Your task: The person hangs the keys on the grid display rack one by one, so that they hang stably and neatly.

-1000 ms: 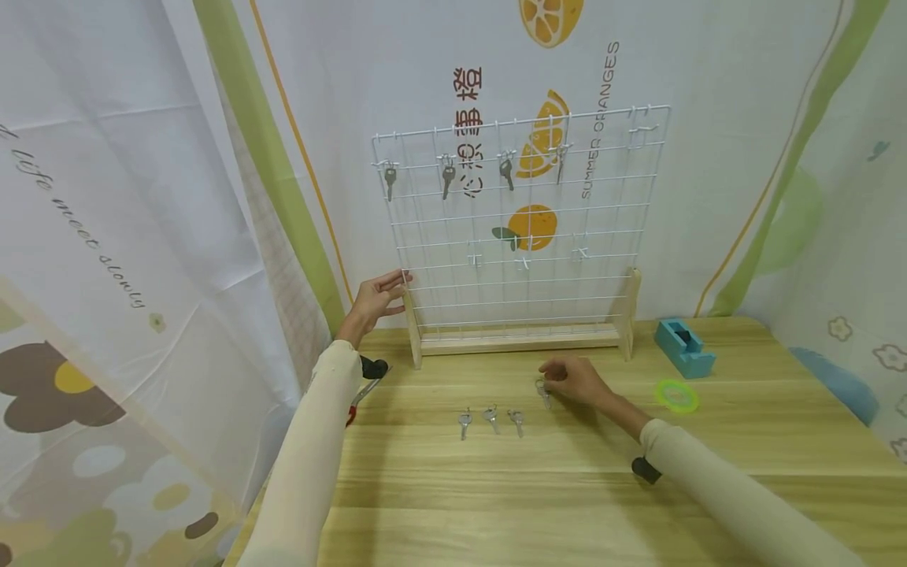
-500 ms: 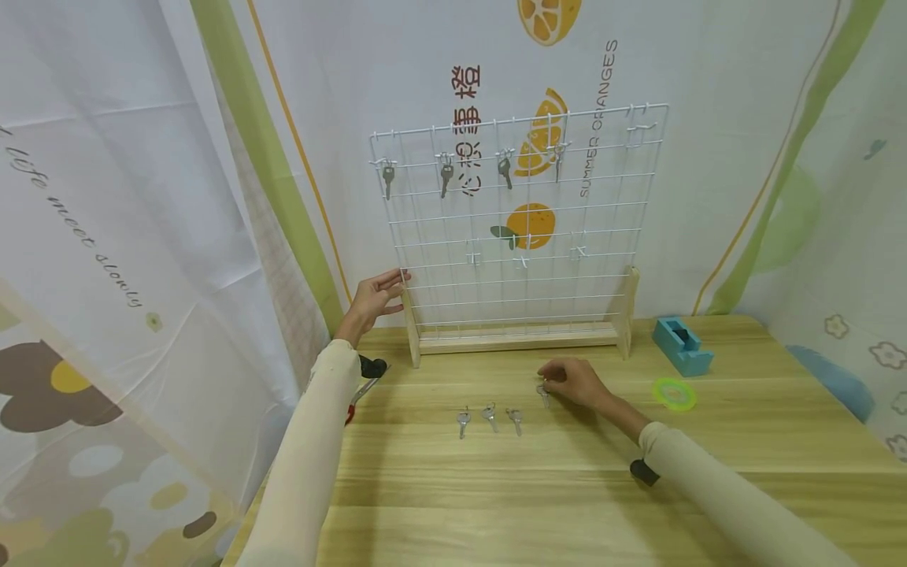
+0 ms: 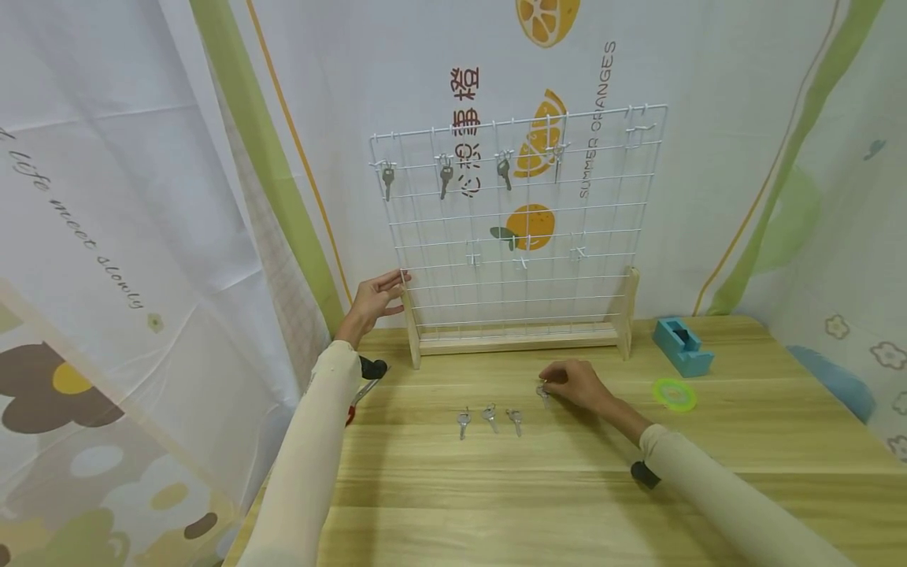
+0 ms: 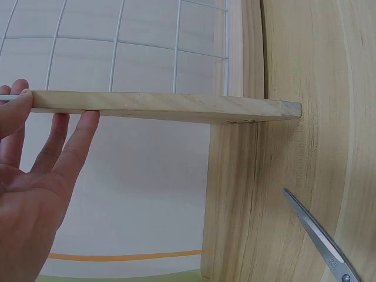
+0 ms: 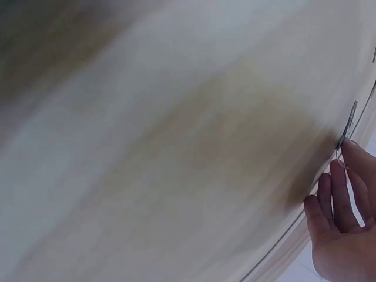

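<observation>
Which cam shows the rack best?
Head: the only view with the whole rack in frame. Left wrist: close-up of one wooden end and some wires. Right wrist: nothing I can make out as rack.

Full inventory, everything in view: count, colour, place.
Table: one, tan, beneath
Rack: one, white grid, wooden stand, at back
Bare hooks: four, white, one upper right, three lower
Keys: eight, metallic; four on rack, three on table, one held
Scissors: one, silver and red, left
Dispenser: one, blue, right
Disc: one, lime, before dispenser
Backdrop: one, white, behind rack
Sleeves: two, cream, forearms
Unidentified objects: two, black, beside sleeves
Left hand: one, holding rack's left side
Right hand: one, pinching a key
</observation>
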A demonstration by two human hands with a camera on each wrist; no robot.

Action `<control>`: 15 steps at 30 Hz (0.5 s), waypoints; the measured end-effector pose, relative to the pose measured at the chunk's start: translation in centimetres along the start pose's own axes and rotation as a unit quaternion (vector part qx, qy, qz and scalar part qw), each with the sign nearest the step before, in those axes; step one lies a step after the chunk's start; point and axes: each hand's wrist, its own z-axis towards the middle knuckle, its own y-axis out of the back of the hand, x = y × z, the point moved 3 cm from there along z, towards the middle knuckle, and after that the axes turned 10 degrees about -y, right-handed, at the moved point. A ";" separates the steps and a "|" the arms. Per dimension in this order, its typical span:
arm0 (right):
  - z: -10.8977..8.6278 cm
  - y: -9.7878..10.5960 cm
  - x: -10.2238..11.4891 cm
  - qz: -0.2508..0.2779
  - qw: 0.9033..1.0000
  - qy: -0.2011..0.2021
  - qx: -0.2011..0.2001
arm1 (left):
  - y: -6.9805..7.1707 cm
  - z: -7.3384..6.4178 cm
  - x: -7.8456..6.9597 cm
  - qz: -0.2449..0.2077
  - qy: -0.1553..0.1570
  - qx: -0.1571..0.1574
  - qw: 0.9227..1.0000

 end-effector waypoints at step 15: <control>-0.2 0.0 0.3 -0.002 1.000 0.020 -0.011 | 0.0 0.1 0.0 -0.001 0.000 0.002 1.000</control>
